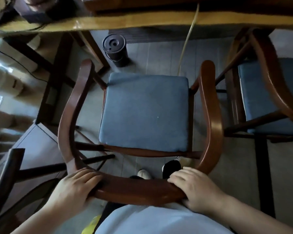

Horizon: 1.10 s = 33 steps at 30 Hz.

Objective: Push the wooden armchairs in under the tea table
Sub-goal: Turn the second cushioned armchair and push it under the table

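Armchair (142, 188), wooden, w/ curved one-piece back-and-arm rail, sits centre frame, seen from above and behind. Blue seat cushion (145, 112) square on its frame. Front tips of both armrests at approx 12 o'clock, pointing at tea table (125, 22); tips near the table edge in view but cushion front still short of it — chair not under the table.

Left hand (76, 186) at 7 o'clock on the back rail, fingers curled over the top, thumb below the rail; grasping the wood. Right hand (194, 188) at 5 o'clock on same rail, fingers draped over the top edge, thumb side wrapped under; also grasping. Both forearms bare. Torso in pale shirt pressed close behind the rail at 6 o'clock. Feet visible thru the gap betw. rail and seat: one light shoe, one dark.

Second armchair (267, 92), same style, blue cushion, at 3 o'clock just beside the first, its arm rail running under the table edge. Dark chair back (5, 179) at 8 o'clock, partly cut off.

Dark cylindrical bin (116, 49) w/ ringed lid on floor under table, approx 11–12 o'clock from cushion. Pale hose (187, 43) hangs off table edge down toward floor at 1 o'clock. Floor grey tile. Frame slightly blurred at edges; items on tabletop upper left not identifiable.
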### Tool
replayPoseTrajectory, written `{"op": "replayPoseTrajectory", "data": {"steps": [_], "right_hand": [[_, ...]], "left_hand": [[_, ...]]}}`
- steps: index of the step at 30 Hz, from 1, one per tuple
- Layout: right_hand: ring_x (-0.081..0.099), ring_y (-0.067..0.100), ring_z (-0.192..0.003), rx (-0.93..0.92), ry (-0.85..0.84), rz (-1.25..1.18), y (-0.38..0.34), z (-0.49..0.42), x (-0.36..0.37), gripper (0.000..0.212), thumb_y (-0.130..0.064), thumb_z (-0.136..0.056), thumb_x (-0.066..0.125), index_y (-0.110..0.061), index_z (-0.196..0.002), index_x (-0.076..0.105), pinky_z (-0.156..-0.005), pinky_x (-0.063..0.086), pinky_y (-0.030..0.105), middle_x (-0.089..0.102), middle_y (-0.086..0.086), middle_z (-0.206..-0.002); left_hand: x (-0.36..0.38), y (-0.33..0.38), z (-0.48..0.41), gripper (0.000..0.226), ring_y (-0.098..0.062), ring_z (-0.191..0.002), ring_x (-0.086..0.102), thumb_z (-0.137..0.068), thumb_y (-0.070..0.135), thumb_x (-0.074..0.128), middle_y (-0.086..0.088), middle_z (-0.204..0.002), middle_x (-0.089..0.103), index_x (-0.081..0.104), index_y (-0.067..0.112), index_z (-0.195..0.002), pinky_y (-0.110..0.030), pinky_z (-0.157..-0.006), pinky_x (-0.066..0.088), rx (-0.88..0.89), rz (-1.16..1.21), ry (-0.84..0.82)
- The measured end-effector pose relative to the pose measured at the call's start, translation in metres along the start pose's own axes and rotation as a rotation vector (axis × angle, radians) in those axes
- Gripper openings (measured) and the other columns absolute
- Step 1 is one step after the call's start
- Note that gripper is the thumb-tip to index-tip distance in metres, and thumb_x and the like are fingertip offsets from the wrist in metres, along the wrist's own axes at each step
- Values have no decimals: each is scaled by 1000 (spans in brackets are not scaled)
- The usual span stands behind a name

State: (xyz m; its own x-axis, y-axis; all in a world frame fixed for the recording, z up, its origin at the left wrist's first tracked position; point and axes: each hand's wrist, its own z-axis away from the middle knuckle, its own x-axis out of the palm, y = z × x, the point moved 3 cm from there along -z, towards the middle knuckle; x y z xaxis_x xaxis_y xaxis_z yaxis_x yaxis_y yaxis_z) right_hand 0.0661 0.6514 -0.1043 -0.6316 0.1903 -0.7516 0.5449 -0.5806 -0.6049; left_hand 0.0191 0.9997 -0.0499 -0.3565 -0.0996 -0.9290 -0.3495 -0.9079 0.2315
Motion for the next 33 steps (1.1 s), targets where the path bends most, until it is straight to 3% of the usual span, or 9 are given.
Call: {"op": "replayPoseTrajectory", "data": {"steps": [2,6,8,11,15,20,24,29,33], "right_hand": [[63,16,-90,38,42,-20,-5,-3,4,52,-26,-55,73,-25,-106,64,-80,54,34,68,-9,-101],[64,17,-88,139,188,-48,-13,0,4,46,-26,-57,73,-22,-102,68,-78,52,34,71,-9,-97],[63,18,-87,166,250,-47,-19,0,2,38,-28,-62,66,-20,-99,68,-79,51,36,70,-8,-95],[64,21,-89,186,292,-4,-25,1,4,40,-28,-60,64,-15,-98,70,-82,51,40,71,-5,-97],[67,21,-94,175,311,30,-32,-4,8,43,-35,-62,63,-14,-98,74,-88,51,39,74,-1,-101],[69,18,-92,121,321,59,-25,-5,7,43,-41,-63,73,-15,-98,75,-84,55,37,75,-2,-101],[70,21,-82,74,351,73,-24,-6,6,36,-41,-69,67,-14,-92,74,-72,56,38,75,-1,-93],[69,21,-83,67,387,110,-26,-5,8,31,-35,-70,67,-13,-91,74,-69,55,37,75,-1,-92],[69,23,-80,72,445,115,-37,-25,10,29,-34,-71,66,-13,-89,73,-66,55,38,74,0,-89]], "left_hand": [[5,-24,5,49,-21,-101,67,-64,38,61,4,-108,71,69,22,-110,-23,-99,34,-44,35,-18],[16,-33,-7,46,-17,-100,67,-64,33,59,8,-108,71,71,23,-108,-29,-96,40,87,123,-35],[16,-31,-11,32,-16,-94,68,-81,33,52,9,-105,72,72,22,-104,-29,-94,42,153,191,13],[20,-31,-7,45,-18,-89,68,-95,45,36,7,-98,73,72,18,-100,-31,-88,45,212,224,92],[26,-29,-1,25,-22,-90,67,-83,30,57,3,-97,71,70,16,-99,-35,-90,46,163,199,142],[18,-27,-10,30,-18,-90,68,-85,33,52,4,-99,72,69,17,-104,-31,-80,54,226,148,138],[16,-30,-14,28,-15,-88,69,-88,37,53,7,-99,73,73,19,-96,-28,-80,53,300,111,108],[20,-36,-15,34,-16,-86,70,-94,42,49,5,-98,74,71,16,-98,-31,-67,58,372,113,87],[7,-62,-24,39,-18,-83,70,-95,43,46,3,-95,74,72,15,-97,-31,-69,58,407,102,97]]}}
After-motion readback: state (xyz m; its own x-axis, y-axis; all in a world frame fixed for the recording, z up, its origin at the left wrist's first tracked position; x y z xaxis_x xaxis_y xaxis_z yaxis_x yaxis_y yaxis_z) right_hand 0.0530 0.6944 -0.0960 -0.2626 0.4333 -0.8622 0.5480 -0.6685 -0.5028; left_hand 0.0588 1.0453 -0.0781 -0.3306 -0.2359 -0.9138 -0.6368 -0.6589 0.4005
